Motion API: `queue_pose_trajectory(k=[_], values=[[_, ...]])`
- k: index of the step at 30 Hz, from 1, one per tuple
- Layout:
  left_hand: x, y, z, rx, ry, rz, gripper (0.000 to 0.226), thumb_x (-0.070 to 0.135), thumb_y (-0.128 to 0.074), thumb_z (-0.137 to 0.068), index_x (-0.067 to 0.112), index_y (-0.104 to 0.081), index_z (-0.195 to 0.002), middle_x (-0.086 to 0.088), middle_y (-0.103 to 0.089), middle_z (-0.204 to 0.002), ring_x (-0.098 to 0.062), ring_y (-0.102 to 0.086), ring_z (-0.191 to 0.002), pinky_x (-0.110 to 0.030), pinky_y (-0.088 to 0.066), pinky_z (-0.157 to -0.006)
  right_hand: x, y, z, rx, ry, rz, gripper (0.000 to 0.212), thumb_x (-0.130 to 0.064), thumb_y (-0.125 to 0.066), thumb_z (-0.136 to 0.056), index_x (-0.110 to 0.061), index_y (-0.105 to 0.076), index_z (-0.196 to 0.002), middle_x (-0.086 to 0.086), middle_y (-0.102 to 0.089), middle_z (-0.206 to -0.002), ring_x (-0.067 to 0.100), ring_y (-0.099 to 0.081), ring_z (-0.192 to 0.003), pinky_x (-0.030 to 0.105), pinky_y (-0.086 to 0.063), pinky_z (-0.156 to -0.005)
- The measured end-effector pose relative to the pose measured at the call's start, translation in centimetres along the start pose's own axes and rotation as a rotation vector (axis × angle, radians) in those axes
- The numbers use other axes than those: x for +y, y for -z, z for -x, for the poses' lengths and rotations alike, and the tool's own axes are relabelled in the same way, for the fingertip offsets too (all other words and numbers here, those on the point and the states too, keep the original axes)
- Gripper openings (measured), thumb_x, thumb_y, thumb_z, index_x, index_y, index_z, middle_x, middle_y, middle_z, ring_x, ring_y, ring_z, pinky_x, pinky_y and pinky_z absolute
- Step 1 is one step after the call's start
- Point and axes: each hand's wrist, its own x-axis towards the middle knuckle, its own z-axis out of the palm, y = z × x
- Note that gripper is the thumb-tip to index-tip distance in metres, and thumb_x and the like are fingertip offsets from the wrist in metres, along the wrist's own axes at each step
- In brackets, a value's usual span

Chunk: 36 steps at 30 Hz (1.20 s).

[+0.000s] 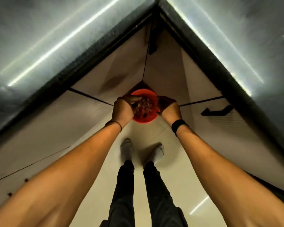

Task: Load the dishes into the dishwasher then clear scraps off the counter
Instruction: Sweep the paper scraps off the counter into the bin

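A pale tiled floor [179, 161] is filling the corner of a kitchen where two runs of cabinets are meeting. Nearest the camera, a person in dark trousers [123, 185] and light shoes [126, 148] is standing and reaching both bare forearms down and forward. A thin band [115, 122] is circling the left wrist and a black wristband [179, 125] the right. The left hand [122, 107] is hanging over the near-left side of a red bucket [144, 119], fingers curled downward; blur is hiding whether they are pinching anything. The right hand [169, 108] is sitting against the bucket's right rim, its grip also unclear. The bucket is standing on the floor in the corner, holding reddish-brown scraps [144, 106]. Behind it, beige cabinet doors [92, 76] are rising, one carrying a black handle [216, 110]. Above them, the dark glossy bench [39, 46] is reflecting strip lights.
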Motion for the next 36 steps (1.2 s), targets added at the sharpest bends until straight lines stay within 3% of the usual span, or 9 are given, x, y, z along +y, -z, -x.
queue_pose_trajectory(k=[2,5,9,18,23,29,34,36], values=[[2.4,1.9,2.2,-0.007,0.036,-0.019,0.032,0.018,-0.073,-0.086,0.026,-0.073,-0.118,0.002,-0.074,-0.116,-0.017,-0.068,-0.110,-0.036,-0.055,-0.097,-1.8,1.8,3.3,-0.036,0.024,-0.098,0.032,-0.027,-0.053,-0.082,-0.016,-0.069,-0.107,0.010,-0.072,-0.104,0.033,-0.067,-0.099,0.052,-0.057,-0.088],[6.4,5.2,6.2,-0.011,-0.014,-0.036,0.035,0.031,-0.070,-0.090,0.026,-0.070,-0.125,0.004,-0.071,-0.123,-0.014,-0.065,-0.114,-0.029,-0.052,-0.099,-5.4,4.7,8.9,-0.069,0.087,-0.167,0.026,-0.033,-0.056,-0.094,-0.020,-0.067,-0.114,0.006,-0.068,-0.118,0.026,-0.064,-0.110,0.051,-0.054,-0.095],[11.4,9.4,12.2,0.069,-0.147,-0.092,0.044,0.045,-0.071,-0.086,0.040,-0.064,-0.129,0.013,-0.072,-0.118,-0.006,-0.068,-0.109,-0.036,-0.056,-0.095,-8.2,9.3,15.4,-0.068,0.237,-0.179,0.041,-0.055,-0.051,-0.085,-0.039,-0.065,-0.120,-0.006,-0.067,-0.124,0.016,-0.061,-0.117,0.047,-0.055,-0.095],[20.8,13.3,17.6,0.209,-0.378,-0.166,0.046,0.054,-0.069,-0.083,0.048,-0.062,-0.127,0.016,-0.074,-0.112,-0.007,-0.069,-0.107,-0.038,-0.057,-0.091,-10.8,18.0,23.4,0.000,0.501,-0.198,0.035,-0.030,-0.064,-0.094,-0.026,-0.064,-0.129,-0.001,-0.070,-0.120,0.007,-0.065,-0.110,0.041,-0.056,-0.095],[26.0,12.0,16.0,0.159,-0.540,-0.208,0.049,0.054,-0.068,-0.083,0.048,-0.059,-0.130,0.017,-0.074,-0.111,-0.007,-0.069,-0.104,-0.039,-0.057,-0.090,-9.5,23.5,24.3,0.135,0.591,-0.202,0.034,-0.027,-0.066,-0.092,-0.023,-0.066,-0.125,-0.002,-0.071,-0.119,0.007,-0.065,-0.112,0.034,-0.052,-0.101],[31.8,8.9,13.2,0.019,-0.682,-0.215,0.052,0.045,-0.076,-0.083,0.039,-0.062,-0.133,0.009,-0.073,-0.118,-0.007,-0.069,-0.103,-0.036,-0.056,-0.093,-5.9,29.8,24.2,0.360,0.528,-0.332,0.030,-0.022,-0.070,-0.091,-0.022,-0.067,-0.121,-0.004,-0.070,-0.114,0.004,-0.066,-0.102,0.031,-0.054,-0.096],[36.7,6.5,9.9,-0.062,-0.821,-0.323,0.062,0.041,-0.077,-0.085,0.030,-0.056,-0.141,0.005,-0.061,-0.139,-0.016,-0.057,-0.127,-0.035,-0.047,-0.106,-2.8,33.4,23.2,0.584,0.419,-0.337,0.033,-0.025,-0.074,-0.087,-0.028,-0.066,-0.119,-0.011,-0.064,-0.111,0.008,-0.062,-0.107,0.017,-0.049,-0.092],[38.5,5.4,7.9,-0.123,-0.865,-0.336,0.067,0.040,-0.077,-0.085,0.027,-0.051,-0.145,0.003,-0.056,-0.145,-0.017,-0.051,-0.134,-0.034,-0.041,-0.110,-1.6,35.0,22.3,0.660,0.395,-0.223,0.039,-0.027,-0.076,-0.084,-0.027,-0.064,-0.121,-0.010,-0.062,-0.121,0.011,-0.058,-0.116,0.025,-0.047,-0.099]])
